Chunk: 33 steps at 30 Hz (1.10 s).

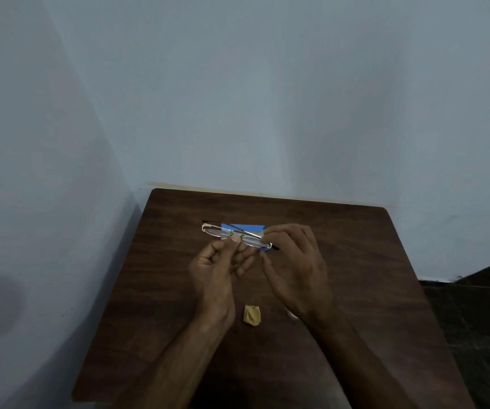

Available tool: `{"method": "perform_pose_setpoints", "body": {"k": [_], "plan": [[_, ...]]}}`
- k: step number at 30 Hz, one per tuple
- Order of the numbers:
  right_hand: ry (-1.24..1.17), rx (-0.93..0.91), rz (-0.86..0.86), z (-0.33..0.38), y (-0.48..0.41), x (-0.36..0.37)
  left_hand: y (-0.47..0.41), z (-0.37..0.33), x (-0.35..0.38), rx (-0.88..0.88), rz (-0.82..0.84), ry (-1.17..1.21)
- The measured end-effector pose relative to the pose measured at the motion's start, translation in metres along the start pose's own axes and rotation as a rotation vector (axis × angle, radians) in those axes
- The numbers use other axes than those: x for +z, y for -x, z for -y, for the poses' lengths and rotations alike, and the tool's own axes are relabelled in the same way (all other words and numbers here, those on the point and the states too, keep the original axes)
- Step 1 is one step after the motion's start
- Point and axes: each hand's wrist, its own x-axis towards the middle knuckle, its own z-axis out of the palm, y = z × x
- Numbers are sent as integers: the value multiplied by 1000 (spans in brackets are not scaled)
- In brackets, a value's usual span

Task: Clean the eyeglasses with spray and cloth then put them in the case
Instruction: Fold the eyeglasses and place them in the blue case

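Thin metal-framed eyeglasses (218, 230) are held above the middle of the brown table, their temples folded across the lenses. My left hand (220, 267) pinches the frame at the bridge between thumb and fingers. My right hand (292, 261) grips the right end of the frame near the hinge. Directly behind the glasses lies a blue case (242, 226), mostly hidden by them and by my fingers. A small crumpled yellow cloth (252, 315) lies on the table between my wrists. A small pale object (291, 314), mostly hidden by my right wrist, sits beside the cloth; I cannot tell what it is.
The dark wooden table (164, 290) stands in a corner against pale blue walls (237, 98). To the right of the table a dark floor (479, 320) shows.
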Motion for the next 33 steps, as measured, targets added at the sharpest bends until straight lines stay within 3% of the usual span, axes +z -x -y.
{"method": "perform_pose_setpoints", "body": {"k": [7,15,24,33], "plan": [[31,-35,-60,-7,5,3,0,2,0,-42,-28,-8],[-82,-15,3,-10,3,1,-6,10,-6,-76,-66,-35],[-469,383,38,-34,5,14,-11,23,-11,-108,-77,-108],[-564,765,106,-112,6,14,-49,50,-67,23,-216,-264]]}}
